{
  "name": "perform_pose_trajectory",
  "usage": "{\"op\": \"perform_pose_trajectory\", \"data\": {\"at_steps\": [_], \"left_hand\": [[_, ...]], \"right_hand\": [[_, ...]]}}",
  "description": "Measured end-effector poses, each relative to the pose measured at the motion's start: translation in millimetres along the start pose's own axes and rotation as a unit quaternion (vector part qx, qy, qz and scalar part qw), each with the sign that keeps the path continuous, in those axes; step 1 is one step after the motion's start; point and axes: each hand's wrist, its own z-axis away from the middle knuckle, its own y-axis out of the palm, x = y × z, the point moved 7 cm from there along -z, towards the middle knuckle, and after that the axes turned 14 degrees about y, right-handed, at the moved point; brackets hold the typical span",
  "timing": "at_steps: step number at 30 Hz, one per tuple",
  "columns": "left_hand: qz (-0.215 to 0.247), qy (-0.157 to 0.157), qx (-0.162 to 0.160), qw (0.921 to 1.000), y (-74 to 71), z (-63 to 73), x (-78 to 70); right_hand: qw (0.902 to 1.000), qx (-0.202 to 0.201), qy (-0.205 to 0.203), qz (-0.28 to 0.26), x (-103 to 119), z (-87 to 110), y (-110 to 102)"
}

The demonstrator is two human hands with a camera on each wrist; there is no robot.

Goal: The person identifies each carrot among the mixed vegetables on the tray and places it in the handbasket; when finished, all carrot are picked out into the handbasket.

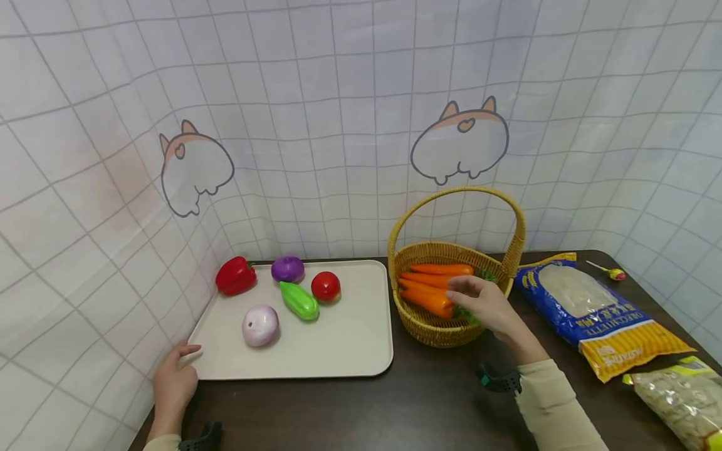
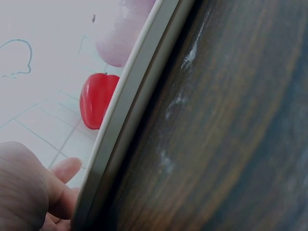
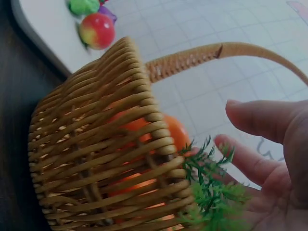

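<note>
My left hand [image 1: 176, 379] is at the front left corner of a cream tray [image 1: 338, 344], gripping its rim; part of the fingers is hidden. On the tray lie a red bell pepper [image 1: 235, 276], a purple onion-like vegetable [image 1: 287, 269], a green eggplant-shaped vegetable [image 1: 299, 301], a red round fruit [image 1: 326, 287] and a pale purple onion [image 1: 261, 326]. Over the right side of a wicker basket [image 1: 437, 338], my right hand [image 1: 489, 308] has its thumb and fingers apart. Several orange carrots [image 1: 431, 300] lie in the basket, their green tops [image 3: 214, 192] beside my right fingers.
Right of the basket lies a blue and yellow pasta bag [image 1: 598, 313], with a lollipop [image 1: 612, 273] behind it. Another clear bag [image 1: 679, 394] sits at the right front. The basket's tall handle [image 1: 457, 191] arches over it. Gridded cloth encloses the dark table [image 1: 338, 413].
</note>
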Motion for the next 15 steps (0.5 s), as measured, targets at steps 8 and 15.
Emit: {"op": "perform_pose_trajectory", "data": {"at_steps": [8, 15], "left_hand": [[-0.003, -0.006, 0.002, 1.0000, 2.2, -3.2, 2.2], [-0.008, -0.005, 0.007, 0.9999, 1.6, -2.3, 0.5]], "right_hand": [[0.9986, 0.020, 0.003, 0.050, -4.4, -2.9, 6.9], [0.9997, 0.012, 0.005, 0.021, -3.4, -4.2, 1.5]]}}
